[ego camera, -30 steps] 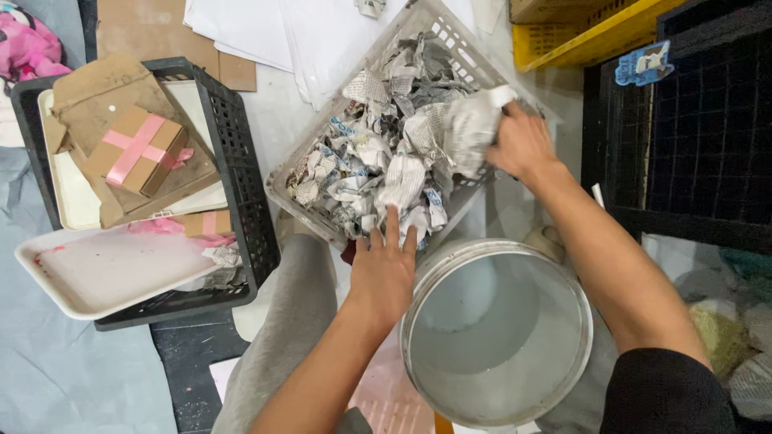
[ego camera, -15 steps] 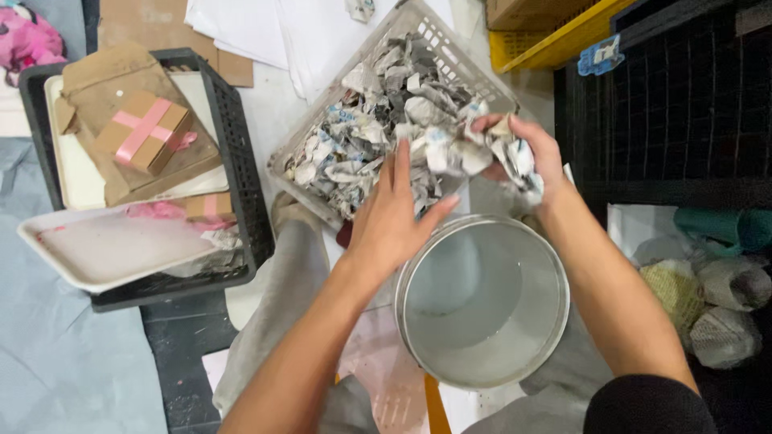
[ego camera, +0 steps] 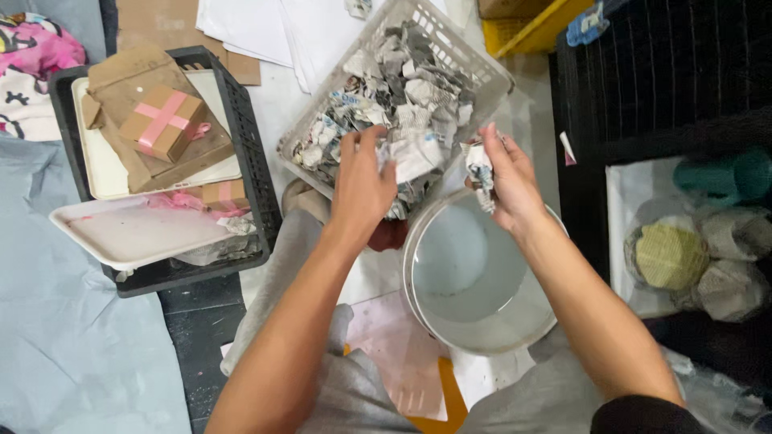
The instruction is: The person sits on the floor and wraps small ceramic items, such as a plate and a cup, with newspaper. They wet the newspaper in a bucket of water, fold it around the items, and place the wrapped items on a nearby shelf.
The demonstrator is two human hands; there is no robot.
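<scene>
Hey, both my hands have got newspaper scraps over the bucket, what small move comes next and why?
Probably pull the scrap apart and let the pieces drop. The left hand and right hand each pinch crumpled newspaper just above the rim of the metal bucket, which looks empty, right beside the full basket.

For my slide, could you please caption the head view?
Both hands, left hand and right hand, hold crumpled newspaper between a grey basket and a metal bucket.

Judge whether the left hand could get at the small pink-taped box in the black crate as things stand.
Probably yes. The box lies on top of brown card in the open black crate, nothing over it, and the left hand is just right of the crate, though it grips crumpled paper.
</scene>
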